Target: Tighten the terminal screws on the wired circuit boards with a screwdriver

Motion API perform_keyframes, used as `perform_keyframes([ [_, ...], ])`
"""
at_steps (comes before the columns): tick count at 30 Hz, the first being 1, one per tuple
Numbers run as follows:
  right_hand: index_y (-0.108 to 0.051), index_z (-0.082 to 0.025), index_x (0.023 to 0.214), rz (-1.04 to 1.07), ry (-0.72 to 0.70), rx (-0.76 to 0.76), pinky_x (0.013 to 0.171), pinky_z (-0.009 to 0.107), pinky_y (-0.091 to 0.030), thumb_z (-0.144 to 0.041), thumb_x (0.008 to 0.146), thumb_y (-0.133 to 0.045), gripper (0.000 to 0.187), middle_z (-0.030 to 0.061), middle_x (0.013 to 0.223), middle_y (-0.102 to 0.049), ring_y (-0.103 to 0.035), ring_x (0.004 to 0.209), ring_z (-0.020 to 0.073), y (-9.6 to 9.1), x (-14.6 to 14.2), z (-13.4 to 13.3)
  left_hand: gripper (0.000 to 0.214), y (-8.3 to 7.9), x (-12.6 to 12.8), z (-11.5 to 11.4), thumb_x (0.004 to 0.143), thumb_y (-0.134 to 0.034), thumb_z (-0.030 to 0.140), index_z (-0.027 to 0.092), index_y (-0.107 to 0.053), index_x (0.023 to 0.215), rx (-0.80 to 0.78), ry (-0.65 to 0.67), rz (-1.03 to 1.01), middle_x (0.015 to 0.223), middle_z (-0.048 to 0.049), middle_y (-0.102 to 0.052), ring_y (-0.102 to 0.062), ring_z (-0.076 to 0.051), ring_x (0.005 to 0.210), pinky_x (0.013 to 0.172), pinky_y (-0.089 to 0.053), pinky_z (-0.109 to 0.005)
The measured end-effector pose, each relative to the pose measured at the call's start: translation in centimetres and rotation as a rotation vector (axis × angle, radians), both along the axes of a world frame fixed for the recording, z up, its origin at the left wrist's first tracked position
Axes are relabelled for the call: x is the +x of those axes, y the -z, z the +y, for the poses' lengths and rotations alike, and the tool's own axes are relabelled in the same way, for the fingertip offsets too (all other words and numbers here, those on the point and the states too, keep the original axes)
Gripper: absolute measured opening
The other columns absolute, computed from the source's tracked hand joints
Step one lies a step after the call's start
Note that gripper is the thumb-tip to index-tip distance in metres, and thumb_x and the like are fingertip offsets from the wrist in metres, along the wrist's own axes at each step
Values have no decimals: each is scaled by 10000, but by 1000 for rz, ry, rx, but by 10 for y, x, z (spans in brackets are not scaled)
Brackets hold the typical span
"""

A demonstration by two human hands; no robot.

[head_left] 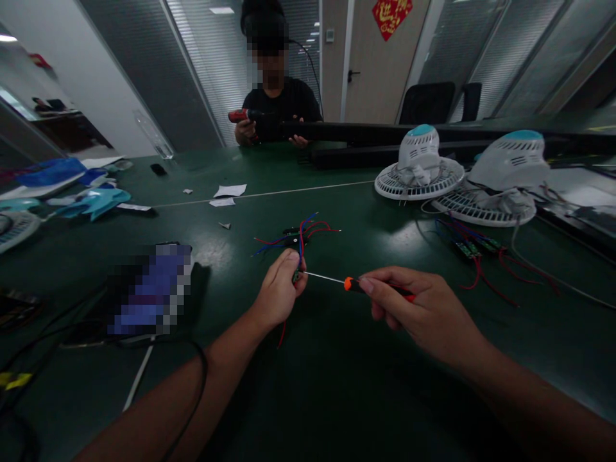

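At the far left edge of the green table (337, 212) lay part of a white fan grille (14, 228), with blue plastic pieces (94, 200) just behind it. Nearer the person sat a blurred-out device (149, 289), and a black cable (199, 378) curved close by the left forearm. Scraps of white paper (230, 190) lay further back. Across the table a co-worker held a red power drill (240, 116) in one hand, the other hand resting on a long black bar (366, 131).

In the middle, the left hand (279, 295) was closed in a pinch, thumb and fingertips clamped on a small board (295, 276) held just above the table; the fingers hid most of it. A bundle of red, blue and black wires (302, 234) fanned up and away from it, and one red wire hung below the hand. The thin metal shaft of a screwdriver (353, 283) ran nearly level from the right, its tip meeting the small board at the left fingertips. The right hand (423, 311) was wrapped shut round the orange and black handle, thumb and forefinger near the collar.

Further right, two white fans (419, 160) with teal caps lay grille-down side by side. Loose circuit boards (474, 247) trailing red leads lay just in front of them
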State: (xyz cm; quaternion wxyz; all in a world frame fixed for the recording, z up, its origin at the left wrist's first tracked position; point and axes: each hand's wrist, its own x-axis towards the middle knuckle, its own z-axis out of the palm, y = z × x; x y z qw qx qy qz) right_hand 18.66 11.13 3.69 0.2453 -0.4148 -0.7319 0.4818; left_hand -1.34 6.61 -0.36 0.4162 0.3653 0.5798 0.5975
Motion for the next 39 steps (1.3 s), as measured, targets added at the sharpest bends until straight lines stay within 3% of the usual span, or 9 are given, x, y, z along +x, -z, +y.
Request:
perform_keyframes([
  [4,-645,-160,1109,35,72,23,392,239,-353,-464,894,-533,390,-29,534,-618,-519,423,116,4,0,-2,296,3,-1,1,871,-465,413,180,-506,694,24,0,24,592,54,-418,-395,-61,463,413,-312,-160],
  [9,-631,-147,1194,4,81,66,453,251,-388,-472,956,-410,459,-54,470,-550,-555,465,133,2,1,-1,276,2,0,2,834,-532,404,176,-532,679,-10,-9,-6,608,47,-442,-420,-66,497,437,-358,-151],
  [14,-611,-133,1208,-4,69,58,418,245,-345,-391,916,-491,408,-77,459,-523,-515,423,117,2,-1,1,269,0,0,1,862,-499,355,174,-541,668,-7,-25,21,591,38,-448,-431,-74,493,442,-373,-157],
  [19,-572,-132,1219,31,84,48,447,258,-375,-392,883,-549,426,-69,507,-563,-534,455,118,2,-3,0,289,-1,0,0,896,-448,334,184,-530,664,3,1,99,516,39,-432,-397,-80,437,405,-323,-170],
  [29,-561,-135,1206,105,163,-2,402,248,-372,-458,829,-630,501,-44,551,-616,-499,416,101,5,-3,-2,282,3,-2,0,899,-425,347,181,-517,690,4,10,29,568,44,-424,-414,-72,464,423,-331,-162],
  [36,-618,-140,1177,96,166,-55,372,239,-363,-560,922,-440,523,-35,474,-595,-499,371,108,8,-2,-1,284,6,-2,1,886,-458,392,184,-503,700,48,46,-9,590,45,-418,-404,-66,471,422,-312,-164],
  [39,-638,-143,1154,66,174,-39,367,232,-349,-534,914,-478,486,-43,443,-569,-491,378,113,8,-1,1,286,6,-2,1,886,-455,396,181,-499,703,52,61,-24,585,49,-407,-394,-62,465,422,-305,-162],
])
